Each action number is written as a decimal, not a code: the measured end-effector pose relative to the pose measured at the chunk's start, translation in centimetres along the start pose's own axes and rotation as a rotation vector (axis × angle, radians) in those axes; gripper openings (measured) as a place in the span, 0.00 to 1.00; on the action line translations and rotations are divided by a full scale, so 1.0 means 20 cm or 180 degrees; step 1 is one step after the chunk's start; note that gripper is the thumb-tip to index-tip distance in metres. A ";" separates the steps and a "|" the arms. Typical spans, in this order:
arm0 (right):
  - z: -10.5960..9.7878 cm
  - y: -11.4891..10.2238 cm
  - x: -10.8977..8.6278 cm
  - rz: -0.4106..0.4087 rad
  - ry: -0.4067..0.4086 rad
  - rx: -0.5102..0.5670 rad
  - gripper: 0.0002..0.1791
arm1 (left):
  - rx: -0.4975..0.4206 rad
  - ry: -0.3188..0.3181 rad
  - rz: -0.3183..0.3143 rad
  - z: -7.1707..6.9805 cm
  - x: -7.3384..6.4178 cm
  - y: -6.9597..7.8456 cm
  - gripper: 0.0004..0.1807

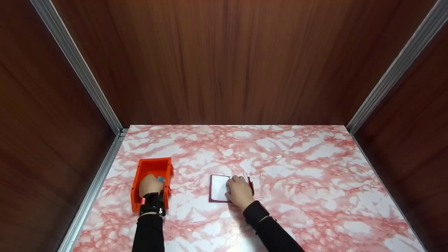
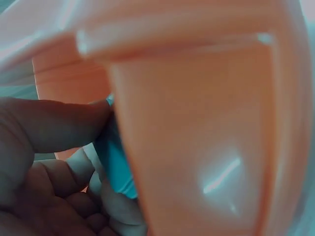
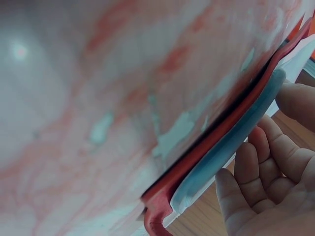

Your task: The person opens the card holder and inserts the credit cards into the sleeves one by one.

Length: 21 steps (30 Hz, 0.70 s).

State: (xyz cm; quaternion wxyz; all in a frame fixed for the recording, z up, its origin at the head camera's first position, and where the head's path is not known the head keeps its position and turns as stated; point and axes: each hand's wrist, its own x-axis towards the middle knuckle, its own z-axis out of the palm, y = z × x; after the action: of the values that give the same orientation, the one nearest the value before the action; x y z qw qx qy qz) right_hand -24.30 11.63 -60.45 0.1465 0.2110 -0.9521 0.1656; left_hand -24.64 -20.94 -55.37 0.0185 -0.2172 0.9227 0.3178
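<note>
Down inside the orange bin (image 1: 169, 162), my left hand (image 1: 150, 185) pinches a small teal object (image 2: 115, 164) between thumb and fingers. Its kind is unclear, and the bin's wall hides part of it in the left wrist view. My right hand (image 1: 240, 191) covers the right part of an open notebook (image 1: 219, 189) with white pages and a dark red cover. Bent fingers and thumb grip at its page block (image 3: 231, 142), the thumb tip right at the block's edge. A red strap-like piece (image 3: 156, 214) of the cover juts out at the near corner.
The table (image 1: 308, 196) has a pink and white marbled top. Brown wood-grain panels (image 1: 224, 63) rise at the back and both sides, with metal rails (image 1: 101, 94) along the corners. The bin stands left of the notebook, with a strip of tabletop between them.
</note>
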 end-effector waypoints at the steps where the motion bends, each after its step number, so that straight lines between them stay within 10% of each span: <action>1: 0.00 0.00 0.00 -0.0006 -0.0002 -0.0002 0.17 | 0.0000 0.0007 -0.0001 0.00 0.00 0.00 0.13; 21: 0.01 0.01 0.00 -0.0021 0.0024 0.0014 0.16 | -0.0109 0.0393 0.0205 -0.08 -0.01 0.00 0.07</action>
State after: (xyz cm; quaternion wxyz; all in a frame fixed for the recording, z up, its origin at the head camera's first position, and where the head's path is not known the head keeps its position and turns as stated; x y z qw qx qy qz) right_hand -24.39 11.67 -60.69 0.1502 0.2138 -0.9505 0.1681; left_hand -24.26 -21.75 -54.05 -0.0524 -0.2069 0.9231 0.3199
